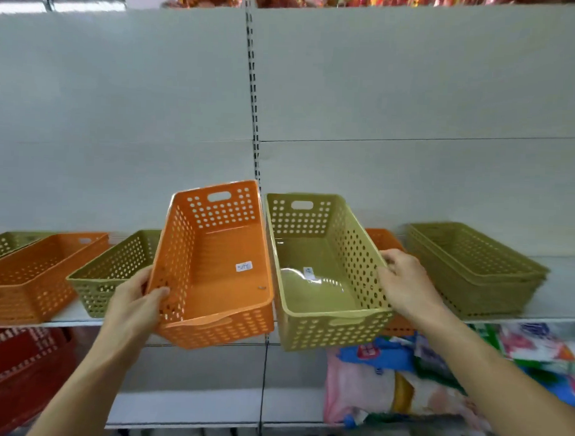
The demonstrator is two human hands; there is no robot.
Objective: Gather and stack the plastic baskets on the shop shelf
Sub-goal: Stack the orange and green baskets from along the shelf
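The gathering step is in hand: the left hand (pixel 136 297) grips the orange basket (pixel 212 267) by its left wall, tilted off the shelf (pixel 81 311), and the right hand (pixel 404 280) grips the green basket (pixel 323 271) by its right wall. Next, I judge, one must nest squarely inside the other. Another orange basket (pixel 383 240) behind the right hand is mostly hidden.

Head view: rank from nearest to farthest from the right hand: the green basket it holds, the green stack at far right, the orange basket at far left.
1. Green basket: gripped by the right hand, centre.
2. Green stack: on the shelf to the hand's right.
3. Orange basket: far left of the shelf.
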